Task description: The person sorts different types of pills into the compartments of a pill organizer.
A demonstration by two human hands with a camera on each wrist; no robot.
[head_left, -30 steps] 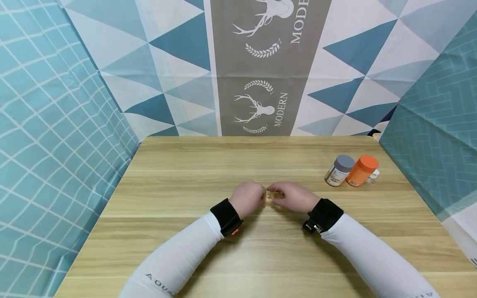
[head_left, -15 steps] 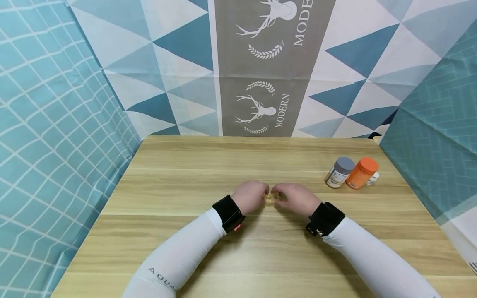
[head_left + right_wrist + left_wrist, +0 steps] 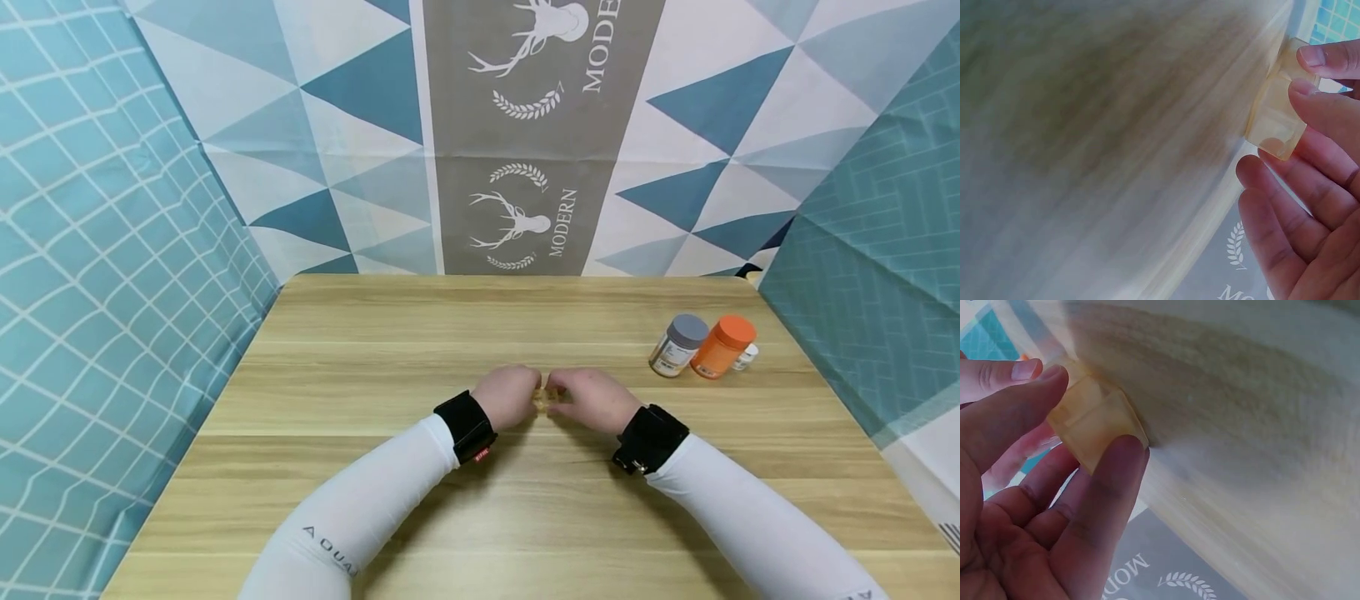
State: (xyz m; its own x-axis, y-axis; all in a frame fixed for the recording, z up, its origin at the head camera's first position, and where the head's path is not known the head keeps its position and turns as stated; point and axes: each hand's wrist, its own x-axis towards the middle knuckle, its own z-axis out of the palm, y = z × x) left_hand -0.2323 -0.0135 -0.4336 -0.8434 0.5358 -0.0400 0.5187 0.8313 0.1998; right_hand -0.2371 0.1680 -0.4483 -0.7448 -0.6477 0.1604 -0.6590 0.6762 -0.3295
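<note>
A small translucent yellow pill box (image 3: 1099,420), with divided compartments inside, is held between both hands just over the middle of the table. My left hand (image 3: 507,397) pinches its left end, thumb on one side and forefinger on the other, as the left wrist view shows. From the other end my right hand (image 3: 597,398) pinches the pill box (image 3: 1277,112) between thumb and fingers, with its outer fingers loosely bent below. In the head view the hands hide most of the box. Whether any lid is raised cannot be made out.
To the right at the back of the wooden table (image 3: 390,333) stand a grey-lidded jar (image 3: 678,345), an orange bottle (image 3: 723,347) and a small white bottle (image 3: 746,357), close together. Patterned cloth (image 3: 517,150) hangs behind the table, with blue-green sheets along both sides.
The right hand's fingers have shifted on the pill box, and less of the box shows between the hands than one second ago. Both hands stay in nearly the same place.
</note>
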